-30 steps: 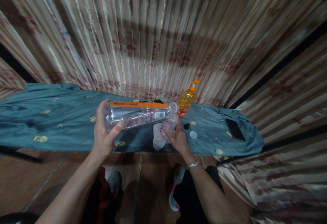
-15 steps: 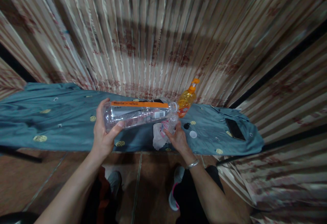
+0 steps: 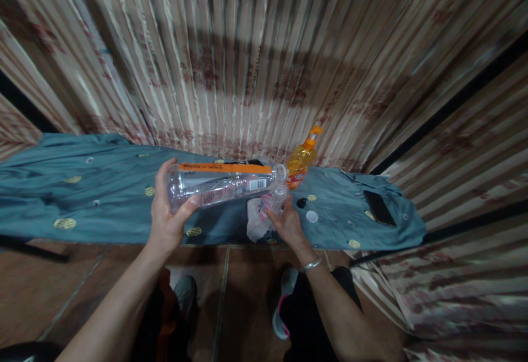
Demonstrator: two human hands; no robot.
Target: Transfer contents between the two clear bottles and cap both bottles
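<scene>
My left hand (image 3: 168, 213) grips the base end of a large clear plastic bottle (image 3: 218, 185) with an orange and grey label. The bottle lies almost level, its open neck pointing right. Just below that neck is the mouth of a smaller clear bottle (image 3: 277, 196), with the fingers of my right hand (image 3: 289, 221) closed round it. A pale cloth or tissue (image 3: 256, 223) lies beside the small bottle. Behind both necks stands a yellow-orange pump bottle (image 3: 301, 163).
A teal patterned cloth (image 3: 119, 186) covers the long, narrow surface. Right of my right hand lie a small black object (image 3: 302, 203) and a white round cap (image 3: 312, 217). A black phone (image 3: 378, 208) lies farther right. Pleated curtains (image 3: 247, 65) hang behind.
</scene>
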